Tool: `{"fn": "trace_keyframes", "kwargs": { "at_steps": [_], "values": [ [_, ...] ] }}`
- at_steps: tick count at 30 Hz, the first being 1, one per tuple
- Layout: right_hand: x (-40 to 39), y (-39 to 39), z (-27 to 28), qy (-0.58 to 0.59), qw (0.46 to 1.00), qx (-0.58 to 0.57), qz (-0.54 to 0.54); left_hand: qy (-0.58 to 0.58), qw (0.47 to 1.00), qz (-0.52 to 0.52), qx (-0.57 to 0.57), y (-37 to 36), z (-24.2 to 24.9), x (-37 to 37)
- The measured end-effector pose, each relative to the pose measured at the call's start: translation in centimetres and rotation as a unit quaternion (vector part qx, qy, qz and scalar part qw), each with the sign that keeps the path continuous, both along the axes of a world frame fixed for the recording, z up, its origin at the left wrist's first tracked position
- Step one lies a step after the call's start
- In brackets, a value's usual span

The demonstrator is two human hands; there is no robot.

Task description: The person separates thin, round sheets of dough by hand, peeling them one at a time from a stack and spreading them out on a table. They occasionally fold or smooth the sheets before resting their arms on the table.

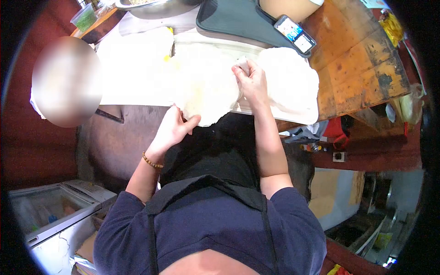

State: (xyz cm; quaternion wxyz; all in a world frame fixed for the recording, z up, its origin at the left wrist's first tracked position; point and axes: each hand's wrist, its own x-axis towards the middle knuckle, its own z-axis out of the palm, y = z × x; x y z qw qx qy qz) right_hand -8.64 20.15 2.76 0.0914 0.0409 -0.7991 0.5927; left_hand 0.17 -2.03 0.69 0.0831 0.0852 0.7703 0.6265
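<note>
Along the near edge of the bench (348, 52), a thin white sheet (206, 89) is lying across a white board (309, 118), its lower part extending past the board's near rim. The left grip (177, 124) is touching the sheet's near left edge with thumb and fingers; whether it is pinching or only supporting, I cannot tell. The right grip (253, 85) is closing thumb and fingers on a small whitish piece (242, 65) above the right part of the sheet — whether that is a fold of the sheet or something separate, I cannot tell. Another pale sheet (288, 68) is lying just to the right, toward the board's right end, its surface washed out by glare. Beyond it, toward the bench's far side, a phone (294, 34) with its screen lit is resting on a dark flat panel (238, 20). A metal bowl (160, 11) is standing toward the far left — and a beaded bracelet (151, 161) is circling the left wrist.
</note>
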Motion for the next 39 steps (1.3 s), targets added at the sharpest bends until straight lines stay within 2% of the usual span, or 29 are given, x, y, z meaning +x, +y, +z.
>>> {"fn": "trace_keyframes", "kwargs": {
  "at_steps": [3,5,6,7,9,10,15,17,20,22,24,31,35,39],
  "values": [
    [0.2,-0.5,-0.9,-0.034,0.999,0.028,0.001,-0.014,0.999,-0.019,0.03,-0.5,-0.5,-0.3],
    [1.7,-1.5,-0.9,0.029,0.977,-0.18,0.113,-0.023,0.988,0.074,0.135,0.0,-0.3,0.0],
    [2.3,-0.7,-0.7,-0.015,0.985,-0.088,0.146,-0.044,0.986,0.07,0.144,-0.5,-1.0,-0.3],
    [3.0,-0.6,-0.4,-0.015,0.985,-0.087,0.146,-0.044,0.986,0.069,0.145,-0.3,-1.0,-0.5],
    [4.6,-0.6,0.0,0.094,0.981,0.127,0.115,-0.03,0.983,0.093,0.157,0.3,-0.5,-0.7],
    [5.0,-0.7,-0.2,0.112,0.975,0.165,0.097,-0.031,0.982,0.094,0.158,0.7,-0.1,-0.6],
    [5.8,-1.4,-2.1,0.167,0.968,0.183,0.03,0.011,0.986,0.063,0.155,3.2,-0.6,-0.4],
    [5.7,-1.4,-1.5,0.093,0.983,0.152,0.044,0.021,0.988,0.074,0.134,3.5,-0.6,-0.6],
    [4.8,-1.5,-1.1,0.097,0.988,0.119,0.026,-0.009,0.985,0.07,0.16,3.2,-0.9,-0.9],
    [4.4,-1.7,-0.8,0.093,0.99,0.108,0.014,0.0,0.994,0.07,0.088,2.5,-1.0,-1.1],
    [3.8,-1.8,-0.7,0.089,0.991,0.096,0.003,-0.005,0.996,0.056,0.07,1.7,-0.1,-1.0],
    [2.0,-2.6,-0.9,0.112,0.978,0.175,0.007,-0.049,0.999,-0.006,0.003,0.2,0.6,-0.9],
    [1.8,-3.2,-1.4,0.15,0.958,0.243,-0.019,-0.022,1.0,-0.008,0.018,0.4,0.8,-0.7],
    [1.5,-3.3,-1.8,0.162,0.962,0.217,-0.045,-0.02,1.0,-0.012,0.001,0.3,1.2,-0.6]
  ]
}}
